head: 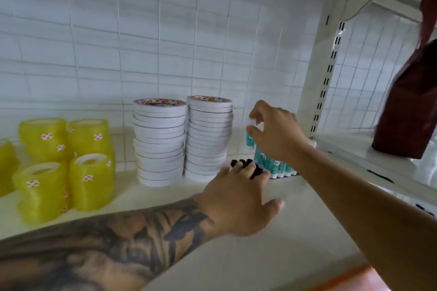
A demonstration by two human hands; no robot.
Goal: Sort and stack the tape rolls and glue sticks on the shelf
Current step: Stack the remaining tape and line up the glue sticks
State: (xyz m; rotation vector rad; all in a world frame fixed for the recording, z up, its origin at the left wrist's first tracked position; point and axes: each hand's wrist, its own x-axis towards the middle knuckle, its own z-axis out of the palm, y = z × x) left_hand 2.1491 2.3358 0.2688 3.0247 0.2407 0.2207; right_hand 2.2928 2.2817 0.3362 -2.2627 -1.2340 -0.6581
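Note:
Two tall stacks of white tape rolls [183, 139] stand at the middle back of the shelf [236, 255]. Several stacks of yellow tape rolls [68, 163] stand to their left. A row of teal and white glue sticks [276, 165] lies at the right, against the shelf post. My right hand [274, 130] pinches one upright glue stick [249, 136] by its white cap, just above that row. My left hand [238, 198] reaches to the row's left end, its fingers resting on the black caps [243, 163] there; the fingertips are hidden.
A white slotted shelf post [326, 73] stands right behind the glue sticks. Beyond it, on the neighbouring shelf, a dark red bag [406, 101] stands. A white tiled wall [142, 42] closes the back. An orange edge [350, 276] shows at the shelf's front right.

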